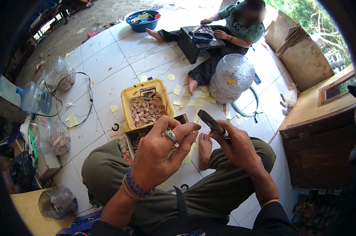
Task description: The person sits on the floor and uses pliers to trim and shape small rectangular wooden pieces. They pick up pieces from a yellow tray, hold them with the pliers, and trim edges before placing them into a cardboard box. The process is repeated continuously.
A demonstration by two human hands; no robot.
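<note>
My left hand (158, 151) is raised in front of me, thumb and forefinger pinched on what looks like a thin wire (182, 151), only short lengths of which show. A ring is on one of its fingers. My right hand (241, 147) is wrapped round a pair of dark pliers (212, 122), whose jaws point up and left toward the left fingertips. Whether the jaws touch the wire I cannot tell. Beneath my left hand, partly hidden, stands a wooden box (182, 118) with small brown pieces in it. Beyond that is a yellow basin (127, 100) holding many small wooden pieces.
Across the tiled floor (107, 63) a person (245, 27) sits working at a black box (189, 49). A large clear plastic container (233, 74), a coil of cable (247, 112), yellow scraps (189, 101), a blue tub (142, 24), plastic bottles (36, 98) and a cat (290, 98) lie around.
</note>
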